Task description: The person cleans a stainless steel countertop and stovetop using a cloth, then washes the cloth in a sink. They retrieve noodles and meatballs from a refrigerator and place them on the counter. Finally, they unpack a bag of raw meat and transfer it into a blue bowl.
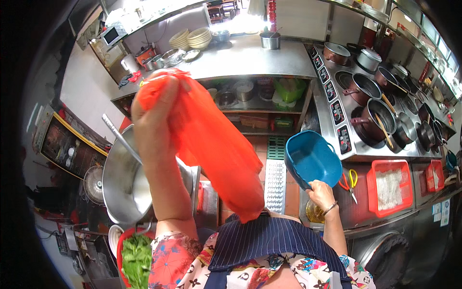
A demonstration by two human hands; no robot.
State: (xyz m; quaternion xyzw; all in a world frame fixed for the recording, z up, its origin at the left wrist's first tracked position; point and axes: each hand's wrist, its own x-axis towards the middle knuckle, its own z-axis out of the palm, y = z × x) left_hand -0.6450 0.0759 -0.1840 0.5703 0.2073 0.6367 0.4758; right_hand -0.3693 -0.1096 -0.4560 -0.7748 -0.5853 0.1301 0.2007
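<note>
High in front of me, my left hand (155, 104) grips the gathered top of a red plastic bag (216, 151), whose rounded lower end hangs down towards my striped apron. What the bag holds is hidden. On the right, my right hand (321, 195) holds a blue plastic basin (314, 159) by its near rim, tilted so that its inside shows; I see nothing in it. Beside the basin, scissors (352, 186) with red and yellow handles lie on the counter. Left of my raised forearm stands a large steel pot (119, 184) with a metal handle (121, 137) leaning out of it.
Pans (379, 119) stand on a row of cooktops at the right. Near them is a red basket (408, 188) with white contents. A steel counter (245, 59) with stacked bowls (198, 38) spans the front. Leafy greens (137, 256) fill a red container at lower left.
</note>
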